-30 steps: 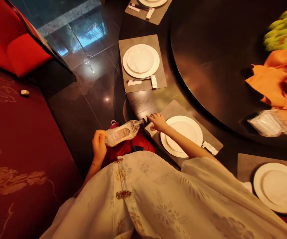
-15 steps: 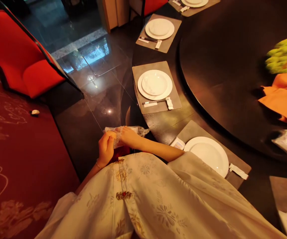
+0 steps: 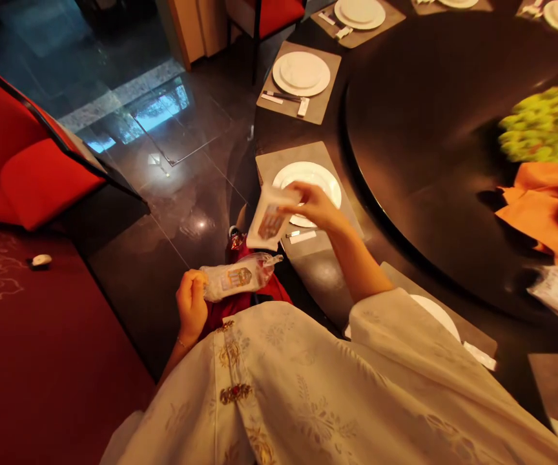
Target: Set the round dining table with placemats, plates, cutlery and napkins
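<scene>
My left hand (image 3: 192, 307) is shut on a clear plastic-wrapped packet (image 3: 237, 278) with a printed label, held above my lap. My right hand (image 3: 315, 206) pinches the edge of a flat white printed sachet (image 3: 270, 219), lifted clear of the wrapped packet. Under the sachet and my right hand lies a white plate (image 3: 320, 177) on a grey placemat (image 3: 279, 161). A red bag (image 3: 245, 303) lies behind the wrapped packet, partly hidden by my cream embroidered robe (image 3: 279, 381).
A dark round table with a large turntable (image 3: 419, 148) holds a green bunch and orange cloth. Further place settings stand around its edge. A red chair (image 3: 31, 174) stands left, above a polished dark floor (image 3: 163, 219) and a patterned red carpet (image 3: 31, 323).
My right hand has moved up and right, away from my left hand, now holding the flat white sachet. My view has turned, shifting the table and plates in the frame.
</scene>
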Tool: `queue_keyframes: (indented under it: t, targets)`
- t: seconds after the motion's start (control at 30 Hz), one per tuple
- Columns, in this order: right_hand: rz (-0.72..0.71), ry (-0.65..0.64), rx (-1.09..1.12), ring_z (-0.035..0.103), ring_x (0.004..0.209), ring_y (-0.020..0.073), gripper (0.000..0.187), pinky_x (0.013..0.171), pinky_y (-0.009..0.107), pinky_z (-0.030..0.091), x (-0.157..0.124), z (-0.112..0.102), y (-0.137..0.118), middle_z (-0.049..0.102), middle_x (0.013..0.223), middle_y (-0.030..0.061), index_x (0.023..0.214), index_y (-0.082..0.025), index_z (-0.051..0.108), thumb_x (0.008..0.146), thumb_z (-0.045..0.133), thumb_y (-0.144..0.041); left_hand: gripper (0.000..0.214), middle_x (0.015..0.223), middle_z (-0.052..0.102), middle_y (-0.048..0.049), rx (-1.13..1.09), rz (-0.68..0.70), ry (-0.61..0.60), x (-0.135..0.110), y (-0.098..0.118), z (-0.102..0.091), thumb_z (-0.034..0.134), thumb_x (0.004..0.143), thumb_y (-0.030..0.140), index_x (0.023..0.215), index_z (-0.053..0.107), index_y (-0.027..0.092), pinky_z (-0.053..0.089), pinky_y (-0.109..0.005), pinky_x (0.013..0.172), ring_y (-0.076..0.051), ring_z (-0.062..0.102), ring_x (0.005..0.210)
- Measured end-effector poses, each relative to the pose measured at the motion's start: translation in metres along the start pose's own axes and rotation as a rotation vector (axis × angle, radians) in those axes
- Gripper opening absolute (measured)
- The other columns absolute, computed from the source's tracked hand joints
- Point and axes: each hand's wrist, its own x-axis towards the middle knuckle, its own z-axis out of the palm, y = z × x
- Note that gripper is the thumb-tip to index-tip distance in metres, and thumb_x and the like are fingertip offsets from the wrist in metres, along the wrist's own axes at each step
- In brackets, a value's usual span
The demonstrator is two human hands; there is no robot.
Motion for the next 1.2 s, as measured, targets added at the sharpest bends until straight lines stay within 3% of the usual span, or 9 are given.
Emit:
queue_keyframes:
  t: [0.1,0.27,0.4,0.53,0.7,0.8,0.97,1.1,1.2]
  targets:
    - [0.158,0.293,0.167,0.052,0.066,0.0117,0.038,0.056,0.023,0.044,0.092,-0.036,0.071,0.057,0.076,0.0001,0.095,-0.016,0.057,0.062,0.068,-0.030,0.023,0.067,0.050,0.0007,0.034,-0.019,-0.024,0.053,-0.013,0.007,0.041,0.087,0.034,0.070,0.047,0.019,0.040,-0.024,0.063,-0.012,0.049,0.065]
    - [0.580,0.455,0.241,0.053,0.060,0.0101,0.020,0.062,0.025,0.047,0.212,-0.052,0.188,0.058,0.069,0.0006,0.086,-0.012,0.056,0.066,0.057,-0.017,0.022,0.069,0.051,0.0004,0.109,-0.019,0.001,0.157,-0.020,0.016,0.042,0.086,0.033,0.070,0.049,0.019,0.041,-0.025,0.066,-0.013,0.051,0.068]
    - [0.769,0.356,-0.241,0.057,0.070,0.0163,0.014,0.066,0.025,0.044,0.240,-0.060,0.233,0.062,0.071,0.0069,0.077,-0.009,0.061,0.072,0.052,-0.019,0.021,0.069,0.050,0.0008,0.121,0.001,0.046,0.234,-0.017,0.026,0.042,0.086,0.029,0.069,0.049,0.018,0.040,-0.025,0.067,-0.013,0.049,0.068]
    - [0.787,0.165,-0.686,0.058,0.084,0.0208,0.024,0.073,0.025,0.040,0.245,-0.073,0.246,0.066,0.087,0.0135,0.081,-0.010,0.066,0.078,0.045,-0.023,0.021,0.068,0.048,0.0010,0.077,0.043,0.106,0.299,-0.017,0.041,0.043,0.086,0.027,0.067,0.047,0.018,0.039,-0.026,0.069,-0.012,0.048,0.068]
    - [0.893,0.030,-0.803,0.059,0.088,0.0221,0.026,0.074,0.027,0.040,0.255,-0.085,0.241,0.065,0.095,0.0128,0.090,-0.014,0.067,0.077,0.049,-0.029,0.023,0.066,0.045,0.0016,0.015,0.087,0.110,0.364,-0.021,0.063,0.043,0.086,0.029,0.066,0.045,0.018,0.039,-0.026,0.068,-0.012,0.047,0.066]
    - [0.935,0.087,-0.880,0.057,0.092,0.0256,0.028,0.080,0.034,0.039,0.266,-0.090,0.214,0.065,0.094,0.0149,0.090,-0.013,0.066,0.076,0.053,-0.033,0.024,0.066,0.046,0.0015,0.007,0.081,0.063,0.394,-0.022,0.077,0.042,0.086,0.031,0.067,0.045,0.018,0.038,-0.025,0.066,-0.012,0.047,0.066]
    - [0.214,0.422,-0.628,0.056,0.087,0.0192,0.034,0.081,0.032,0.040,0.308,-0.063,0.105,0.063,0.096,0.0115,0.102,-0.016,0.061,0.088,0.033,-0.030,0.025,0.068,0.049,0.0011,0.028,0.075,-0.107,0.442,-0.020,0.104,0.041,0.087,0.033,0.069,0.048,0.018,0.037,-0.024,0.064,-0.011,0.047,0.065]
    - [-0.241,-0.142,-0.445,0.057,0.078,0.0167,0.021,0.074,0.027,0.041,0.367,-0.003,0.038,0.064,0.085,0.0068,0.090,-0.019,0.064,0.086,0.045,-0.027,0.025,0.067,0.049,0.0012,0.003,0.078,-0.284,0.485,-0.017,0.130,0.039,0.089,0.032,0.070,0.048,0.019,0.037,-0.024,0.062,-0.011,0.046,0.064]
    - [-0.244,-0.356,-0.483,0.055,0.080,0.0194,0.018,0.074,0.029,0.040,0.420,0.028,0.035,0.062,0.087,0.0102,0.081,-0.014,0.064,0.077,0.060,-0.031,0.023,0.066,0.048,0.0011,-0.020,0.104,-0.405,0.524,-0.015,0.144,0.037,0.089,0.031,0.072,0.047,0.019,0.037,-0.024,0.062,-0.012,0.046,0.063]
